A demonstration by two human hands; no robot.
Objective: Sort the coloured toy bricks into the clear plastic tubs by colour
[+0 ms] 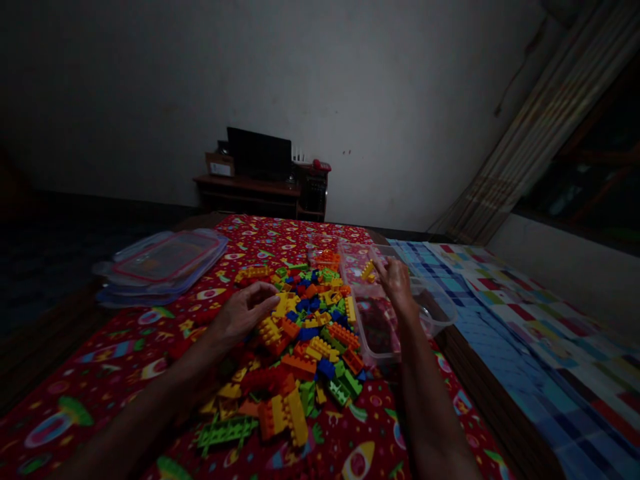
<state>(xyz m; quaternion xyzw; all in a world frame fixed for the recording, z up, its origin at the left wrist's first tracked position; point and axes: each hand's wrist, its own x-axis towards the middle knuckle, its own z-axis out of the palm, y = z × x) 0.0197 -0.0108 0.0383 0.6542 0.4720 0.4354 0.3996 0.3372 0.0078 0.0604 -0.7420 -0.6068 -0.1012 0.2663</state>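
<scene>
A large heap of plastic building bricks (305, 353) in yellow, orange, green, blue and red lies on the red patterned cloth. At the heap's left side is my left hand (246, 310), its fingers curved and the thumb apart, close to some yellow bricks (285, 305); no brick shows in its grasp. Over the clear plastic containers, my right hand (395, 283) pinches a yellow brick (369, 270) between thumb and fingers. Just below it stands a clear container (373, 353) with the cloth's pattern showing through. Orange bricks (327, 259) sit in a clear container at the back of the heap.
Stacked clear lids (165, 260) with red and blue rims lie at the left edge of the table. More clear containers (445, 310) stand on the right. Beyond the table is a desk (250, 185) with a monitor (260, 153). A bed with a checked cover (500, 333) adjoins on the right.
</scene>
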